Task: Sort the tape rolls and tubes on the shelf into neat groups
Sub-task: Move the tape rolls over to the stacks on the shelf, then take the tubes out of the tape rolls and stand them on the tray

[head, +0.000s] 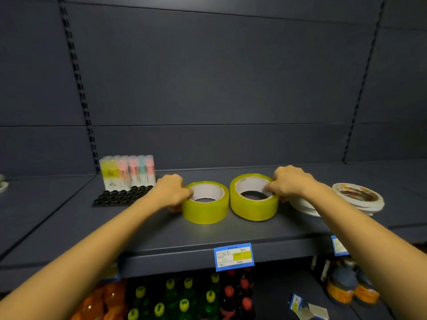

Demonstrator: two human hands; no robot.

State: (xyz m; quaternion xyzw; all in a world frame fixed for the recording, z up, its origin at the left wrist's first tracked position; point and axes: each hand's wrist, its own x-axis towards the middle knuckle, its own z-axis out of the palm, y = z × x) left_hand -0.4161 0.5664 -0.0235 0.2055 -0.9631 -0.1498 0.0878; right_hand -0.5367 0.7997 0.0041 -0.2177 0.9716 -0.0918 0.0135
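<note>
Left grip (pixel 172 192) pinches left roll (pixel 205 212), right grip (pixel 291 181) right roll (pixel 254 209).

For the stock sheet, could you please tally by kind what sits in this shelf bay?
Yellow tape rolls: 2
Stack of white tape rolls: 1 (the rolls in it are too blurred to count)
Cluster of upright tubes: 1 (the tubes overlap too much to count)
Black tray: 1
Total: 5
</note>
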